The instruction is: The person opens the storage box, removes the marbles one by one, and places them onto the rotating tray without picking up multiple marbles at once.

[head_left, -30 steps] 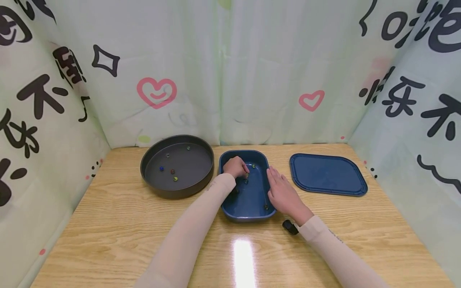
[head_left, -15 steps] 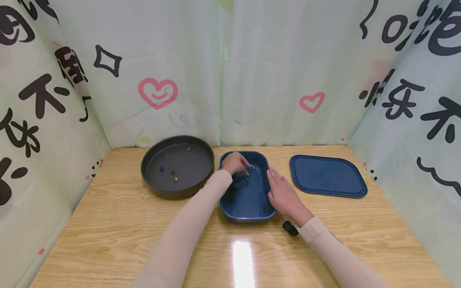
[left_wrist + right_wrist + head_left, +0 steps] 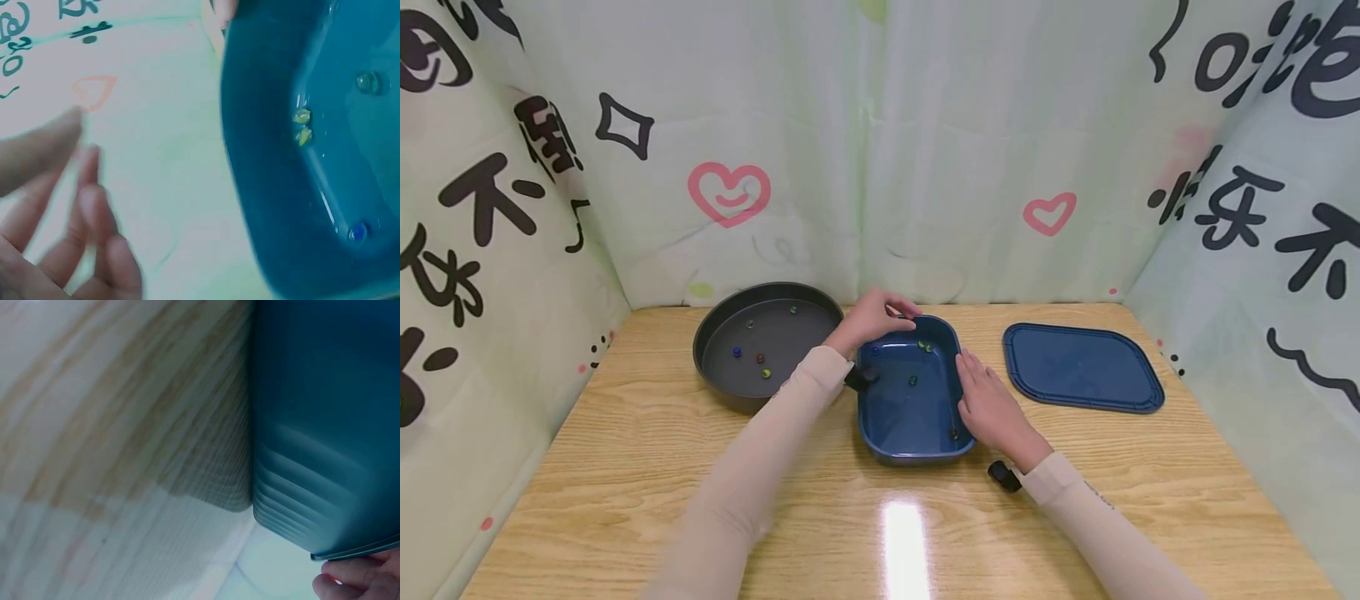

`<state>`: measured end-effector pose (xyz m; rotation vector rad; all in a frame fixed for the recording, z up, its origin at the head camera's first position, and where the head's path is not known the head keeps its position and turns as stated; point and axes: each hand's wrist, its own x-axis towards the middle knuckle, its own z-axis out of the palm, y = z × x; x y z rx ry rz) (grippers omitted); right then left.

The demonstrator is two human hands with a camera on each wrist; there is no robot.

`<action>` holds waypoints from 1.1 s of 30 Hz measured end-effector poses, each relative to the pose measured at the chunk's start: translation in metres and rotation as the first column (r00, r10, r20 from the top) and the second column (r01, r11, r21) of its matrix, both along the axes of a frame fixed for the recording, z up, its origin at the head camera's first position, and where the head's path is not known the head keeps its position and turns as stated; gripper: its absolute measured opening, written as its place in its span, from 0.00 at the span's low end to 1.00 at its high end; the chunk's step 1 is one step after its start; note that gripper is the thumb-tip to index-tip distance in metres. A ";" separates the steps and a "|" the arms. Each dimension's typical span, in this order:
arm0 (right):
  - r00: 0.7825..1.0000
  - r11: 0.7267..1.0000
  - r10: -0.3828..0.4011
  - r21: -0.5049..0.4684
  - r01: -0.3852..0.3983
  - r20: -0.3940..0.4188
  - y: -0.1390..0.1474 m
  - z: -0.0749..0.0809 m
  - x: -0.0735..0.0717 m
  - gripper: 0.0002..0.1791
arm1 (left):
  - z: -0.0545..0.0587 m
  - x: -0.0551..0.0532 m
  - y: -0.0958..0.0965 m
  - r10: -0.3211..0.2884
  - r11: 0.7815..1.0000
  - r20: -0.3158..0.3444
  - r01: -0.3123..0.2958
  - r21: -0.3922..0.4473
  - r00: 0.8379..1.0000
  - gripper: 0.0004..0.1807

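Observation:
My left hand [image 3: 876, 319] hovers over the back left rim of the deep blue container [image 3: 891, 425]. Its thumb and fingers are bent but apart, and no object shows between them in the left wrist view. Inside the container, two yellow marbles [image 3: 303, 127] lie side by side near the back wall. A blue marble [image 3: 357, 232] is in the back left corner, a green marble [image 3: 913, 380] near the middle, and a dark marble [image 3: 954, 433] at the front right. My right hand [image 3: 992, 406] rests along the right rim with straight fingers.
Left of the container stands a round dark pan [image 3: 737, 393] with several marbles in it, partly behind my left sleeve. A flat blue lid [image 3: 1082, 367] lies at the right on the wooden table [image 3: 625, 467]. A printed curtain [image 3: 940, 167] encloses the back and sides.
My left hand has risen out of the container and moved back to its rim. Two yellow marbles now lie together, where earlier they were apart. The right hand has stayed put.

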<state>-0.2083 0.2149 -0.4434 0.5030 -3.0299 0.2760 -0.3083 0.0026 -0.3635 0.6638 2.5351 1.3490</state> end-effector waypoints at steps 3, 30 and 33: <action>1.000 1.000 -0.003 -0.005 0.003 0.006 0.000 0.000 0.001 0.33 | 0.004 0.003 -0.010 -0.050 0.997 -0.046 0.053 0.059 0.998 0.14; 1.000 1.000 0.003 -0.004 -0.002 0.015 -0.001 0.002 0.000 0.33 | 0.008 0.002 -0.145 0.064 0.996 -0.054 -0.060 0.071 0.996 0.15; 1.000 1.000 0.008 -0.025 -0.008 0.015 -0.001 0.003 0.001 0.33 | 0.002 -0.004 -0.161 0.076 0.997 -0.056 -0.075 0.033 0.995 0.15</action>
